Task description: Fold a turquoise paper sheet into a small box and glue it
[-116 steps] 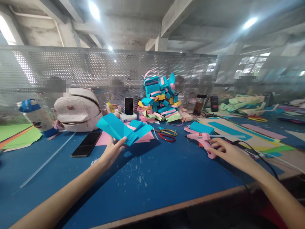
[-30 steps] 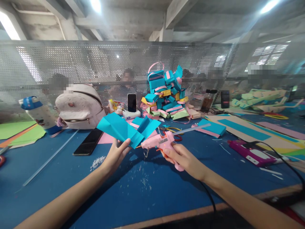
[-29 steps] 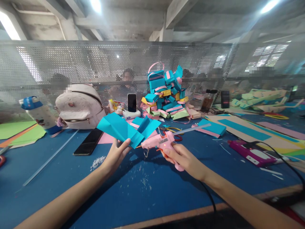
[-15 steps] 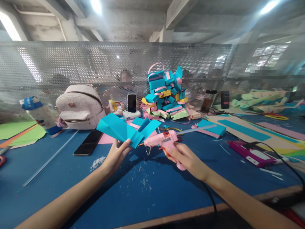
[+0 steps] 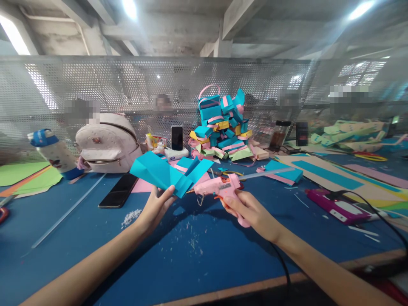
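Note:
Between its thumb and fingers, my left hand point(image 5: 159, 204) pinches a folded piece of blue paper point(image 5: 156, 172), raised above the table. My right hand point(image 5: 247, 208) is wrapped round the handle of a pink glue gun point(image 5: 216, 185), whose nozzle points left at the lower edge of the paper. Whether the tip touches the paper I cannot tell. A long clear glue stick point(image 5: 267, 173) juts from the back of the gun. Behind the hands stands a pile of folded blue, pink, yellow and green paper boxes point(image 5: 219, 127).
The blue table point(image 5: 204, 263) carries a black phone point(image 5: 117, 191), a loose glue stick point(image 5: 70, 208) and white scraps point(image 5: 131, 217) on the left. Farther back are a backpack point(image 5: 105, 144) and a bottle point(image 5: 55, 153). A purple device point(image 5: 338, 206) with a cable lies right, near paper sheets point(image 5: 328, 174).
The glue gun has shifted very slightly right, its nozzle a little farther from the paper's middle. The left hand and the blue paper stay nearly still.

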A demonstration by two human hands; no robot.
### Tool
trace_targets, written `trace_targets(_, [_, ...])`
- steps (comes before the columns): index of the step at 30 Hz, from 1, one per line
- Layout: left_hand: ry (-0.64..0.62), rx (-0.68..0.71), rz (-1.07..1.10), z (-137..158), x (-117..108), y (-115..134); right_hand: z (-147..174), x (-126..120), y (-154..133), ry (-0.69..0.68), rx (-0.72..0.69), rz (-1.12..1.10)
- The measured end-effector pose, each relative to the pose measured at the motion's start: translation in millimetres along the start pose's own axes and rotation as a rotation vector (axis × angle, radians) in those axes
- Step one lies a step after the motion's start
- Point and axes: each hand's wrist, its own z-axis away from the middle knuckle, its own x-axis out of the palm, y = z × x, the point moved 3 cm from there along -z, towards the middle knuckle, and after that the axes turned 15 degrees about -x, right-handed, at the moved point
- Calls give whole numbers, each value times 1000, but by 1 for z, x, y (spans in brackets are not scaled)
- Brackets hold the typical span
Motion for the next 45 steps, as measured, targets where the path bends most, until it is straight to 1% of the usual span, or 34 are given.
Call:
trace_targets(8, [-12,1,-5,-2,-2,-1,0,-3,-3,17,3,20])
trace_targets(13, [3,-3,-13,-2,-3,-2,1,-5,-4,27,21,34])
trace_targets(25, [-51,20,-21,-3,-2,-2,0,-10,-5,52,10,68])
trace_targets(32, [-51,17,-25,0,-1,0,0,-12,-5,76,35,71])
trace_targets(42, [-28,1,-19,0,-1,0,1,-16,-11,91,3,185])
trace_targets(45, [-25,-2,-13,0,-2,0,0,-16,-15,94,-41,239])
